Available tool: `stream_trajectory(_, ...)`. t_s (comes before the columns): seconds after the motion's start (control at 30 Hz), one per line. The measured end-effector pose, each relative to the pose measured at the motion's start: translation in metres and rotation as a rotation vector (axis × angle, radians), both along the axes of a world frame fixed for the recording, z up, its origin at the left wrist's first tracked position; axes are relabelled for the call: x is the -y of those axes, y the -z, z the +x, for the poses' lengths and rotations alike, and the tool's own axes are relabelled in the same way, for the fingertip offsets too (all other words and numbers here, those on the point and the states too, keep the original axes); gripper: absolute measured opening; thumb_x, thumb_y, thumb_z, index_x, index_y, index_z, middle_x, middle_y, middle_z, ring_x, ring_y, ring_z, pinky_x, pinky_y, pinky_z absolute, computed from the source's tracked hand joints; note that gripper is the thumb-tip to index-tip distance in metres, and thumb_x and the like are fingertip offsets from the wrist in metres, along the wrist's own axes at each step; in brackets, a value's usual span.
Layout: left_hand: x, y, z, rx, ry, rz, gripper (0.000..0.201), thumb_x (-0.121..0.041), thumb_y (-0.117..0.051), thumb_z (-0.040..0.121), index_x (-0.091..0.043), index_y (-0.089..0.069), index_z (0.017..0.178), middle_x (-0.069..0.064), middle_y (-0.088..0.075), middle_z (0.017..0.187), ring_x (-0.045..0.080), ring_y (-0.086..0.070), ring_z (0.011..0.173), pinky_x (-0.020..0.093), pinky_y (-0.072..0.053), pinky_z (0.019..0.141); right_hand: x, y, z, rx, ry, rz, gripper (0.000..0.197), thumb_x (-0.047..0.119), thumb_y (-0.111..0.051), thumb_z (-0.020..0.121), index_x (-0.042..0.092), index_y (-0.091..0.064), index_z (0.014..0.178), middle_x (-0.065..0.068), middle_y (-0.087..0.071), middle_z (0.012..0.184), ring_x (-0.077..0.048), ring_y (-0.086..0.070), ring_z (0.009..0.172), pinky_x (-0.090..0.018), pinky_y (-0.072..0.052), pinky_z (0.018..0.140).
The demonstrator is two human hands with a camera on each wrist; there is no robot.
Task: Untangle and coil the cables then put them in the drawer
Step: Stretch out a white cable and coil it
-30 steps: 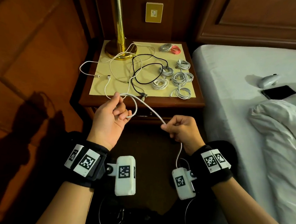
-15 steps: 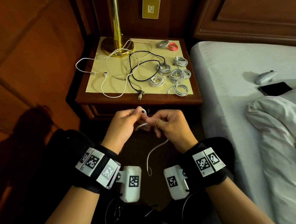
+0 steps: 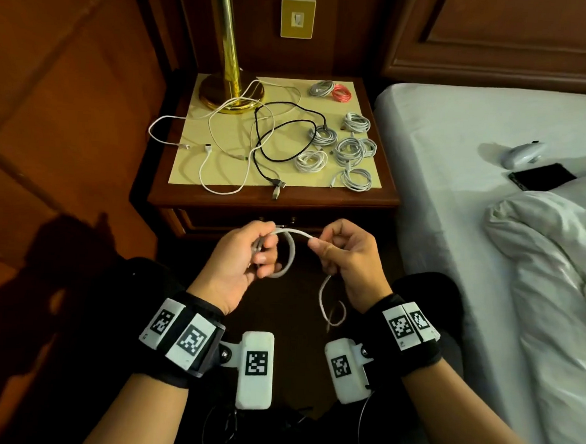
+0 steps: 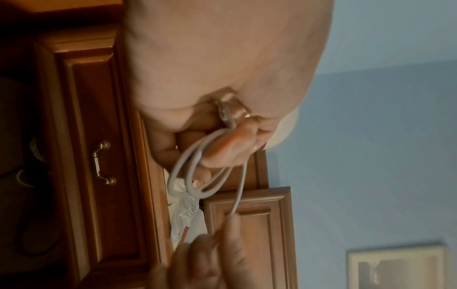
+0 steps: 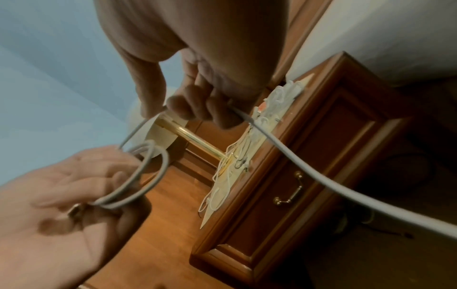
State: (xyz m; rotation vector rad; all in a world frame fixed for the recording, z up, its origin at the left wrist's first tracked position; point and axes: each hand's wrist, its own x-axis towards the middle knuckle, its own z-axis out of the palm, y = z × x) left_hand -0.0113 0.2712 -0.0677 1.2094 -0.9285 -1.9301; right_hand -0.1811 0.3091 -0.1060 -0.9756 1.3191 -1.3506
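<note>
— While both hands hang in front of the nightstand (image 3: 272, 205), what have the fingers got?
— The left hand (image 3: 239, 265) has its fingers (image 3: 265, 256) curled round a white cable (image 3: 289, 252), pinching a couple of small loops of it; the left wrist view shows those loops hanging off the fingertips. The right hand (image 3: 346, 259) pinches the same cable between thumb and forefinger, just beside the left fingers, with a short span stretched between them.
— And the rest of it?
— Below the right fingers the loose tail drops and curls near the wrist.
— Where are the other cables?
— Beyond the fingers, on the surface, lying on a pale mat (image 3: 192, 160). Ahead of the left fingers lie loose white cables (image 3: 219, 169) and a black cable (image 3: 283, 132), crossing one another. Ahead of the right fingers sit several coiled white bundles (image 3: 349, 148), with a pink coil (image 3: 341, 93) at the far edge.
— The drawer?
— The drawer (image 5: 289, 187) is closed, just past the fingers, under the surface. A brass lamp (image 3: 230, 80) stands at the far left corner, and a bed (image 3: 460, 163) lies to the right.
</note>
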Motion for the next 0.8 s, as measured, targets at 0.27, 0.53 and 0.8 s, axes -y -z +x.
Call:
stream_trajectory(0.27,0.016,-0.001,0.019,-0.203,-0.275,-0.012,0.033,-0.025,-0.040,0.099,-0.017,-0.044,0.067,-0.007,-0.026,0.046,0.010,-0.027,0.041,0.027,-0.041,0.071,-0.008,0.025,-0.013,0.109,0.108,0.245,0.016,-0.001,-0.069,0.082,0.008,-0.059,0.074,-0.002,-0.053,0.055,-0.009,-0.045,0.043,-0.020,-0.034,0.043)
stream_trajectory(0.53,0.013,0.011,0.010,-0.151,-0.319,-0.105,0.033,-0.025,-0.038,0.103,-0.016,-0.050,0.074,-0.006,-0.039,0.050,0.008,-0.039,0.047,0.025,-0.035,0.069,-0.007,0.003,0.005,-0.466,-0.123,0.378,0.015,0.019,-0.074,0.082,0.016,-0.066,0.069,0.003,-0.058,0.052,-0.003,-0.049,0.043,-0.019,-0.041,0.050)
stream_trajectory(0.8,0.004,0.013,0.006,0.043,-0.153,-0.245,0.034,-0.022,-0.040,0.102,-0.013,-0.058,0.075,-0.003,-0.052,0.057,0.014,-0.052,0.061,0.024,-0.047,0.066,-0.013,-0.038,0.023,-0.390,-0.428,0.129,0.021,0.008,-0.067,0.086,0.016,-0.066,0.066,0.008,-0.055,0.045,-0.003,-0.045,0.041,-0.014,-0.039,0.050)
